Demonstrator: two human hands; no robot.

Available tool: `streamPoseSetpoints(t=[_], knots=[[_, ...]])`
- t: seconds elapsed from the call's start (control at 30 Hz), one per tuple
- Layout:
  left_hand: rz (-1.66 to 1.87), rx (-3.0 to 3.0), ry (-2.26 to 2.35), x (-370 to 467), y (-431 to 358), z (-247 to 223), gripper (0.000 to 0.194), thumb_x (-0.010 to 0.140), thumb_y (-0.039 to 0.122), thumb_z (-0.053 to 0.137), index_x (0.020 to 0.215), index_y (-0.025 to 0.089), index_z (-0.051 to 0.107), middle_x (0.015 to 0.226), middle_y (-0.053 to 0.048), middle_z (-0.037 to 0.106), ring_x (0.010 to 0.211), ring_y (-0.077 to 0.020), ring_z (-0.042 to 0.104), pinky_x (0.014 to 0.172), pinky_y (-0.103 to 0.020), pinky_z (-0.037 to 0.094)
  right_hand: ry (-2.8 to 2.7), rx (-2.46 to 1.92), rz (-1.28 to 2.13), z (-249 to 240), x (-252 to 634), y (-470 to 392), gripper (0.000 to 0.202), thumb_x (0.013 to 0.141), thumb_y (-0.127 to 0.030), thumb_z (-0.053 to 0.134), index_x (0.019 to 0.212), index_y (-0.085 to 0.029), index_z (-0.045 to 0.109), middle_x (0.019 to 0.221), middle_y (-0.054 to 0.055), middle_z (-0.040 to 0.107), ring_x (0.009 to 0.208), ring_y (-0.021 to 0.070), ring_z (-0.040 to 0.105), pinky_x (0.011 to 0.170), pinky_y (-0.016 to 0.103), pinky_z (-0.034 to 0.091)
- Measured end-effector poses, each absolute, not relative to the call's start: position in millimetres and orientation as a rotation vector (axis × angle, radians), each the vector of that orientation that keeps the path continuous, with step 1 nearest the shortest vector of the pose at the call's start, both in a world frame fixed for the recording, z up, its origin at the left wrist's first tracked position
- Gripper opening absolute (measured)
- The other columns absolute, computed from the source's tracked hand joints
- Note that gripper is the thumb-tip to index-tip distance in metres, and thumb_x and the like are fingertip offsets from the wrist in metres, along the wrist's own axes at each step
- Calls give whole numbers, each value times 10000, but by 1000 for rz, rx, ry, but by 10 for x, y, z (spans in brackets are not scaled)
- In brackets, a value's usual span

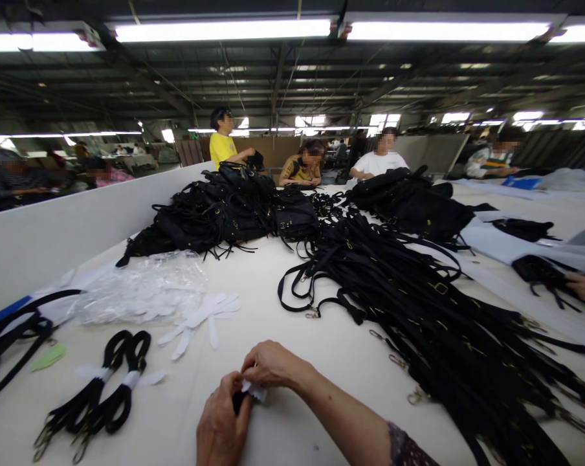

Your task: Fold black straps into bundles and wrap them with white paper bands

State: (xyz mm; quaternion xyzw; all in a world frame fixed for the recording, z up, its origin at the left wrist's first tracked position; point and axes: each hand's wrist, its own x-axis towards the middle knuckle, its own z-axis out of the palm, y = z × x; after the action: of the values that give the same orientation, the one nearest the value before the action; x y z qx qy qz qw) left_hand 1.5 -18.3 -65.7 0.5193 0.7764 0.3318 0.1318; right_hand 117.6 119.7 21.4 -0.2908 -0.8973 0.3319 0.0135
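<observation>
**White strip pinched at black piece between both hands**

In the head view, a black piece [237, 402] is gripped between the curled fingers and thumb of the left hand [222, 424], low and near the middle. A white strip [255, 391] is pinched at its upper end by the closed fingertips of the right hand [272, 364]. Whether the strip is wrapped around the piece cannot be told, as much is hidden by the fingers. By judgement, a steady left hold and small fingertip motion are called for by any further handling; the strip could slip if the pinch were loosened.

To the left, 2 banded strap bundles [97, 387] are laid on the pale tabletop [171, 421], with white bands around their middles. Beyond the hands, white cut pieces [213, 310] are spread beside a clear plastic bag [142, 285].

On the right, the tabletop is bordered by a strap pile [419, 304], from whose near edge metal clips [416, 396] protrude; sleeve or strap could be snagged there. Bare tabletop is seen between pile and hands. The far left is bounded by a pale partition [79, 204].
</observation>
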Motion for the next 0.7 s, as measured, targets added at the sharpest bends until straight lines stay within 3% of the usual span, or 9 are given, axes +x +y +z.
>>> streamPoseSetpoints(t=[0.23,0.5,0.7], knots=[[988,1452,2262,43,-182,-636,289,867,334,506,1149,276,527,1048,-47,764,974,-252,711,843,-423,565,-2841,-716,895,213,1235,1180,333,782,-244,552,1036,-257,766,1042,50,780,953,213,691,795,280,482],[1001,1471,2257,35,-181,-628,273,863,351,527,1122,269,555,1044,-49,767,983,-255,712,856,-431,573,-2919,-616,557,187,1319,1110,211,847,-280,533,946,-230,712,997,26,744,792,171,665,616,255,388],[1049,1536,2267,35,-182,-632,338,876,312,518,1209,275,564,994,-31,779,920,-227,729,826,-394,592,-2721,-536,448,170,1427,1057,123,806,-207,547,874,-204,649,970,44,730,790,171,627,734,291,429]])
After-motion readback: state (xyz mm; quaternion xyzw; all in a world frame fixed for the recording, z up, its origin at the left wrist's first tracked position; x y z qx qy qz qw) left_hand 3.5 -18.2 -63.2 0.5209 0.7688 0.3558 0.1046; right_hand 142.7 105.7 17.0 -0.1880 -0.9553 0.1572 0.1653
